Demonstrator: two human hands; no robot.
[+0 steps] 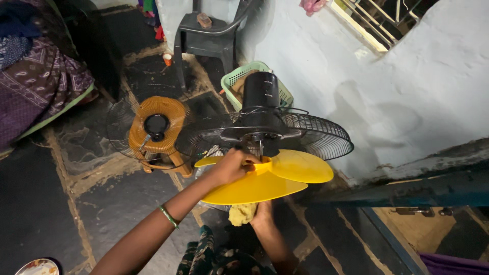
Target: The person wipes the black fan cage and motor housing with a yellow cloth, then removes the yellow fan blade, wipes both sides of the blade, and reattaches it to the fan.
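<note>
A yellow fan blade (285,170) sits on the shaft of a black fan motor (261,99), in front of the black rear grille (316,135). My left hand (232,165) grips the blade at its hub. Under the blade, my right hand (262,213) holds a yellowish cloth (241,214); the blade hides part of it. The fan's front grille (122,125), with an orange centre disc (158,125), leans to the left on a wooden stool (175,162).
A green basket (234,79) stands behind the motor by the white wall (407,91). A dark plastic chair (206,38) is at the back. Patterned bedding (35,76) lies far left. A plate (35,267) is at the bottom left.
</note>
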